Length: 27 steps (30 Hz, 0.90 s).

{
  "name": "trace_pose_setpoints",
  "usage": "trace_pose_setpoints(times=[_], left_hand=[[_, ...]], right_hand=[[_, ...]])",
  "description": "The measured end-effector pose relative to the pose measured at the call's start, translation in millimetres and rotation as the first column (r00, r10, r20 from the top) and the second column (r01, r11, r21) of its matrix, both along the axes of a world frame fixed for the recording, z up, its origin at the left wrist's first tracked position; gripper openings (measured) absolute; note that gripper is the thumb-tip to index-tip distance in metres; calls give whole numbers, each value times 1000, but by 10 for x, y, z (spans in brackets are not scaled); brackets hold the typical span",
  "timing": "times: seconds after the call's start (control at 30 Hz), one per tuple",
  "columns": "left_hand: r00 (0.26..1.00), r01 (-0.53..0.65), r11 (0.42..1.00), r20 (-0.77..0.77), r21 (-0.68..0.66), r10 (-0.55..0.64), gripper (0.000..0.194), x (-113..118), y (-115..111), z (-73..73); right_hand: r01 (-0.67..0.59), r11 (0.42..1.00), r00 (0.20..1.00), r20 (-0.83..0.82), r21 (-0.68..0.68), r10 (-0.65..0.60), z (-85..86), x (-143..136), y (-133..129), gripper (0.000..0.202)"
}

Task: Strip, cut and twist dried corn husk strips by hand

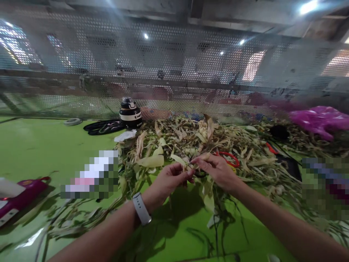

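Note:
My left hand (174, 177), with a white watch band (142, 209) on its wrist, is closed in a pinch in front of a heap of dried leaves (177, 133). Right beside it, my right hand (218, 170) is also closed, its fingertips almost meeting the left ones. Between them is a bit of plant with a pale leaf (178, 160); its exact kind is hard to make out. A larger yellowish leaf (208, 194) hangs below the right hand. Just behind that hand lies a red-handled tool (230, 159), probably scissors, partly covered.
A black bottle (131, 112) stands at the back left by black cords (103, 126) and a roll of tape (73, 122). A magenta power strip (29, 193) lies at left. A pink plastic bag (323, 120) sits back right. A perforated metal screen (169, 72) bounds the green table (49, 145).

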<state>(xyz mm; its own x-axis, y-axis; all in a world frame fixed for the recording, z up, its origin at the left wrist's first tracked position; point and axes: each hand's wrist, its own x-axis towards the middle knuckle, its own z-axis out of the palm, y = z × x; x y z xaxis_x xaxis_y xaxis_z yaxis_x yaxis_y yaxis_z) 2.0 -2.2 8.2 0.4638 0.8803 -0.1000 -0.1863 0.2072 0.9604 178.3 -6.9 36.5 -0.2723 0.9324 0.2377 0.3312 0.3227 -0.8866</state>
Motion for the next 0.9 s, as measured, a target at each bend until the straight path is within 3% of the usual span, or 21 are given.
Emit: trace_pose_setpoints(times=[0.1,0.23,0.4,0.57,0.9], left_hand=[[997,71,995,-32,63,-69,29,2,-5,25],[991,130,989,-36,73,-127,30,-25,7,18],[1000,-11,998,14,67,10,30,-61,45,27],[994,-105,994,22,11,105,29,-79,74,64],[986,-90,980,120,-178,113,30,-119,127,106]], right_hand=[[101,993,995,9,66,-102,-69,-37,19,34],[174,984,984,-36,-38,-176,-94,-35,53,42],[44,993,991,134,-106,-29,-36,33,74,50],[-128,985,956,250,-113,153,-109,41,87,41],[-148,989,922,362,4,136,-40,136,138,37]])
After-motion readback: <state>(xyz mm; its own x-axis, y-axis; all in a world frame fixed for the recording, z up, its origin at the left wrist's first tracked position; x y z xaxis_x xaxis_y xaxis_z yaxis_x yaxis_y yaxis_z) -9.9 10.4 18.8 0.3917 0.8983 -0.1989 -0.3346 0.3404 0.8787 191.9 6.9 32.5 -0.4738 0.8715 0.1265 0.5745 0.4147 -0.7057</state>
